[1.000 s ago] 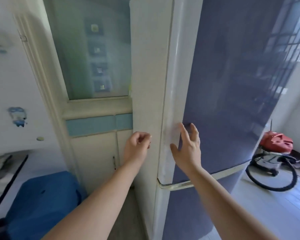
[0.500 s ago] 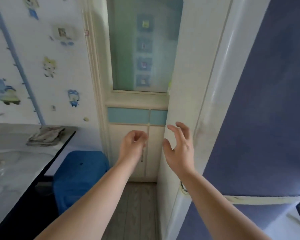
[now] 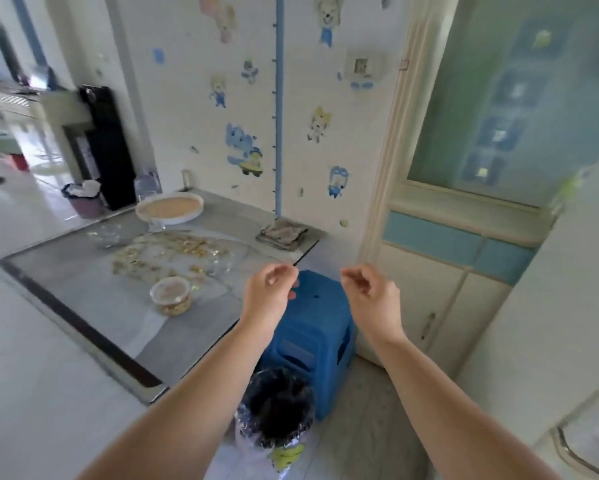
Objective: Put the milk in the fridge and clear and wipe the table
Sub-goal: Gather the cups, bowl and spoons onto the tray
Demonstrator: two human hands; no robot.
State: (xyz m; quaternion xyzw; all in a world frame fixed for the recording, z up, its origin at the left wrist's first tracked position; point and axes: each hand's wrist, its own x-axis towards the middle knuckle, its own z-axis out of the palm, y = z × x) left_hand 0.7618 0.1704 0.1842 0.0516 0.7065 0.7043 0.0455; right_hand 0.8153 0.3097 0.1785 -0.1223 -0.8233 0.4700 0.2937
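While my left hand [image 3: 268,289] and right hand [image 3: 367,289] are hovering loosely curled and empty, I am seeing no milk, so it is probably sitting in the fridge [image 3: 550,341] to their right. To their left, the counter [image 3: 83,271] is awaiting clearing and wiping: crumbs [image 3: 166,252], tub [image 3: 171,295], dish [image 3: 169,207].

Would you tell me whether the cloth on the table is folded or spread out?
Folded: the cloth lies as a compact, layered square at the corner of the table.
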